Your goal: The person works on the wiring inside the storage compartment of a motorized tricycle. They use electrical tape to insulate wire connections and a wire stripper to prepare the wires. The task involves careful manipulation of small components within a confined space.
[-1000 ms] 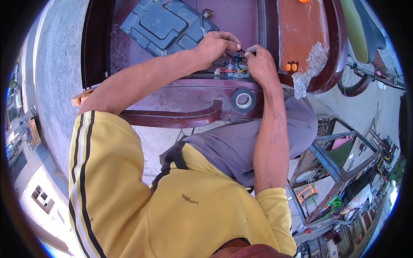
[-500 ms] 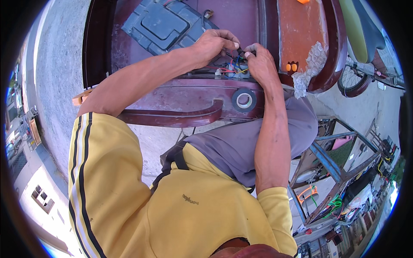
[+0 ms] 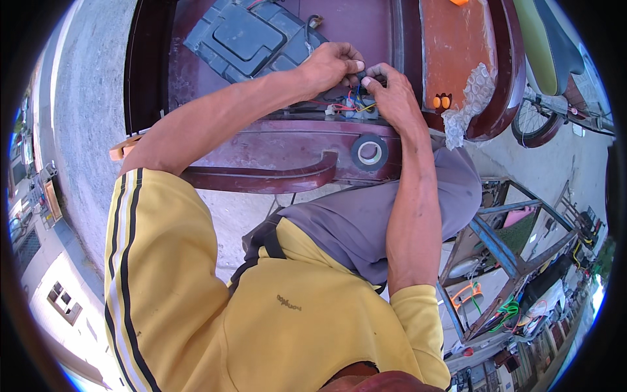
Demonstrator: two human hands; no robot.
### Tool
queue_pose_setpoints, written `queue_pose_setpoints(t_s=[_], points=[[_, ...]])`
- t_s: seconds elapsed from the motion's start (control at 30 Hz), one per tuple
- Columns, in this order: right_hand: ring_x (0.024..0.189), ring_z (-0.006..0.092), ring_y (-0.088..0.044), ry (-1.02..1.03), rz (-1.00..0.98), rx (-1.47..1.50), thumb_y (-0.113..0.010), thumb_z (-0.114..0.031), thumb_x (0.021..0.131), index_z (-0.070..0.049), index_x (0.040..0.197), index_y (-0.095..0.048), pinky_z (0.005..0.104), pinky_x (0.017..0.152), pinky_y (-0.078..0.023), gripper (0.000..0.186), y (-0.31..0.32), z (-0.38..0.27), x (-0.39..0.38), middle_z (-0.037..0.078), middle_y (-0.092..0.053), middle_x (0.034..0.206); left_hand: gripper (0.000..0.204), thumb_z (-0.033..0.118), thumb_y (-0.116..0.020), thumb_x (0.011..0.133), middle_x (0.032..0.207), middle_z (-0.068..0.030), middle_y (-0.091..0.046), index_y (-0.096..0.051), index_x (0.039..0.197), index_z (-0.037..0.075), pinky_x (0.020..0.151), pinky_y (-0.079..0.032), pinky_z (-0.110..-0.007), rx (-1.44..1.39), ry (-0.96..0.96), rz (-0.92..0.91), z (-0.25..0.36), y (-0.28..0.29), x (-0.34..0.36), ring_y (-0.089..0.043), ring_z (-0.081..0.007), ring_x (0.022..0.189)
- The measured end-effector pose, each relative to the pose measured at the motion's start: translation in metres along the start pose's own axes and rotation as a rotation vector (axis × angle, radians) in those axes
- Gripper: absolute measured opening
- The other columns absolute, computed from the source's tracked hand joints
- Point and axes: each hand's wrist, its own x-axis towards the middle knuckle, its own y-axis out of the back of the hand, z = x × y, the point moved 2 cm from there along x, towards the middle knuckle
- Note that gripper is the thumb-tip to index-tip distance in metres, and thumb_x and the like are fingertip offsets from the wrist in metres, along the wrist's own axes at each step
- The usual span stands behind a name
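Observation:
My left hand point(image 3: 332, 66) and my right hand point(image 3: 393, 95) meet fingertip to fingertip over a maroon metal body point(image 3: 261, 147). Both are closed in a pinch on a thin dark wire, mostly hidden by the fingers. A blue wire rises toward them from a tangle of coloured wires point(image 3: 353, 104) with white connectors, lying in a gap just below the hands. On the maroon edge nearer me, a roll of black electrical tape point(image 3: 358, 157) lies flat beside my right forearm.
A dark plastic cover point(image 3: 248, 36) lies on the maroon panel beyond my left arm. Right of my hands are bubble wrap point(image 3: 471, 98) and small orange pieces point(image 3: 441, 101). A rusty metal frame point(image 3: 503, 209) and a bicycle wheel point(image 3: 537, 123) stand farther right.
My fingertips have shifted slightly, with the right thumb and fingers moving a little up and left. The pinch stays closed, and the tape roll has not moved.

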Motion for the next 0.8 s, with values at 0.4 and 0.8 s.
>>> queue_pose_setpoints(t_s=[0.4, 0.8], points=[[0.095, 0.0346, -0.07, 0.011, 0.048, 0.025, -0.067, -0.014, 0.09, 0.001, 0.108, -0.071, 0.0421, 0.085, -0.051, 0.023, -0.002, 0.007, 0.0, 0.023, -0.072, 0.095, 0.007, 0.008, -0.062, 0.099, 0.084, -0.0029, -0.066, -0.063, 0.104, 0.003, 0.063, -0.05, -0.027, 0.15, -0.085, 0.039, -0.018, -0.004, 0.023, -0.059, -0.0098, 0.073], [0.097, 0.0351, -0.07, -0.086, 0.066, 0.038, -0.067, -0.018, 0.088, 0.002, 0.107, -0.072, 0.042, 0.088, -0.052, 0.028, 0.003, 0.0, -0.003, 0.024, -0.073, 0.096, 0.023, 0.015, -0.071, 0.096, 0.087, -0.0048, -0.069, -0.064, 0.113, 0.001, 0.065, -0.052, -0.026, 0.038, -0.005, -0.011, -0.016, -0.002, 0.017, -0.063, -0.0095, 0.075]])
